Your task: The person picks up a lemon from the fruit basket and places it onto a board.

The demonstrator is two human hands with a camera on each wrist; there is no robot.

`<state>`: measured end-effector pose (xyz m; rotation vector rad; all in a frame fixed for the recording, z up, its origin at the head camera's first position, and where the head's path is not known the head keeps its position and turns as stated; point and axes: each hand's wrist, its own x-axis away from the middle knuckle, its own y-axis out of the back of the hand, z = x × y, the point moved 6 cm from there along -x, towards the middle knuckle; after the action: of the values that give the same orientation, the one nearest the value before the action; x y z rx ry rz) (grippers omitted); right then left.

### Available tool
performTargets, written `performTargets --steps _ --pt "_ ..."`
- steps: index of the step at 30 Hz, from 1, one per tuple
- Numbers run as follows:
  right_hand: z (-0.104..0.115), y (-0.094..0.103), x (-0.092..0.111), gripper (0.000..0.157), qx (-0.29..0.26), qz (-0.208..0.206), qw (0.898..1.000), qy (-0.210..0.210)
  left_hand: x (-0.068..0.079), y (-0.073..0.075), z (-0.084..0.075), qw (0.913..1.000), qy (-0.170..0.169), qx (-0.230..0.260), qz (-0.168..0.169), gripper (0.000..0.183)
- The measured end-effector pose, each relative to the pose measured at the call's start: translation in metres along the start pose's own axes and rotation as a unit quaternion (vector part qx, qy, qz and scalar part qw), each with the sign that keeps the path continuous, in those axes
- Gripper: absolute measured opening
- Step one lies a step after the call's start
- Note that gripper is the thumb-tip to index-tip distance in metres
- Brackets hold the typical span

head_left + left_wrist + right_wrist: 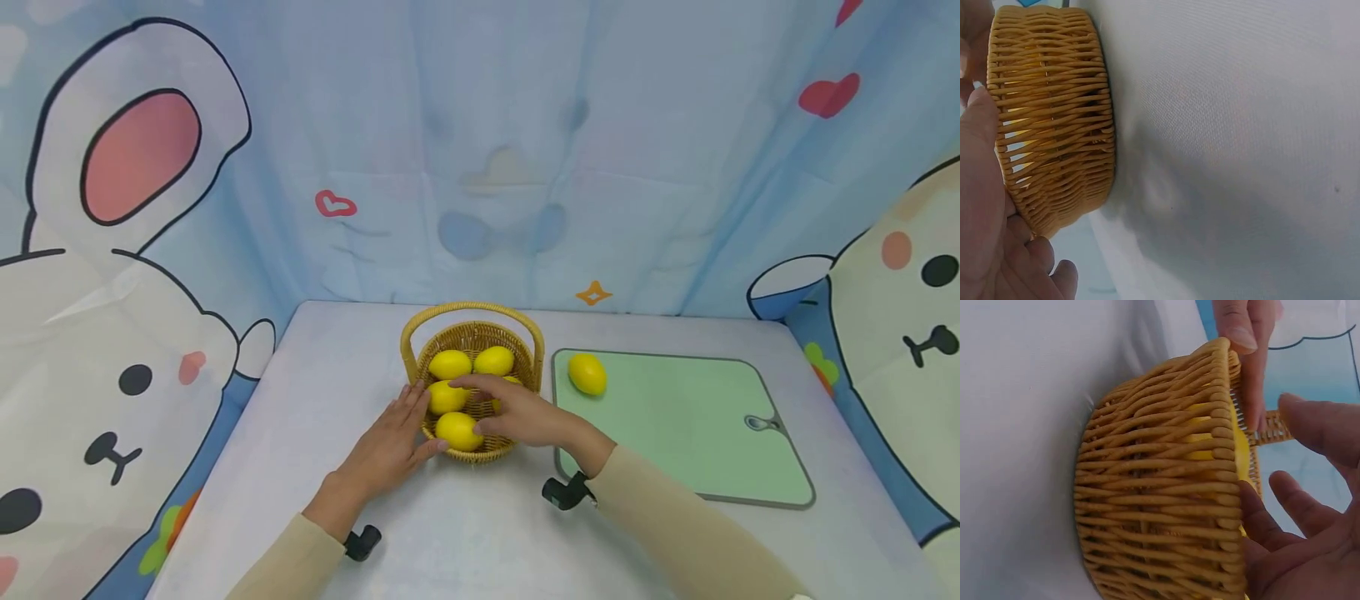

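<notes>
A woven wicker basket [480, 457] with an arched handle stands on the table and holds several yellow lemons [459, 431]. My left hand [390, 442] rests against the basket's left side, its fingers extended and its thumb near the front rim. Over the basket's right side is my right hand [525, 417], thumb and fingers spread apart above the lemons. In the right wrist view some of its fingers [1307, 512] dip past the rim, with no lemon visibly gripped. The right hand partly hides the lemons beneath it. One more lemon [587, 374] lies on the green cutting board [675, 433].
The cutting board lies flat to the right of the basket, with a small hanging hole [763, 423] at its right end. A white cloth covers the table [337, 358]. Behind it hangs a blue cartoon-print curtain [480, 167].
</notes>
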<state>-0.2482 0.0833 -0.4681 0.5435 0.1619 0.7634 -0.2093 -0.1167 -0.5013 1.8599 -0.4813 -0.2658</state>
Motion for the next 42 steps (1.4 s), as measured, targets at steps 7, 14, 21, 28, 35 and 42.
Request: performTargets --steps 7,14,21,28,35,42 --pt "-0.011 -0.012 -0.015 0.059 0.005 0.062 0.997 -0.037 -0.001 0.000 0.000 1.0000 -0.004 -0.004 -0.003 0.092" --pt "-0.015 -0.019 -0.027 0.064 0.032 0.102 0.993 -0.055 0.000 0.001 0.001 1.0000 -0.001 -0.002 -0.003 0.092" --pt "-0.019 -0.023 -0.038 0.078 0.074 0.136 0.985 -0.082 0.000 0.002 0.002 1.0000 0.000 -0.004 -0.005 0.091" --pt "-0.024 -0.024 -0.039 0.075 0.039 0.159 0.981 -0.104 -0.001 0.000 -0.001 1.0000 -0.003 -0.002 0.002 0.091" --pt "-0.028 -0.024 -0.041 0.064 0.052 0.152 0.983 -0.088 -0.001 0.000 -0.001 1.0000 -0.003 -0.004 -0.002 0.092" --pt "-0.024 -0.025 -0.041 0.080 0.079 0.136 0.985 -0.066 -0.001 0.000 0.000 1.0000 0.001 -0.003 -0.002 0.093"
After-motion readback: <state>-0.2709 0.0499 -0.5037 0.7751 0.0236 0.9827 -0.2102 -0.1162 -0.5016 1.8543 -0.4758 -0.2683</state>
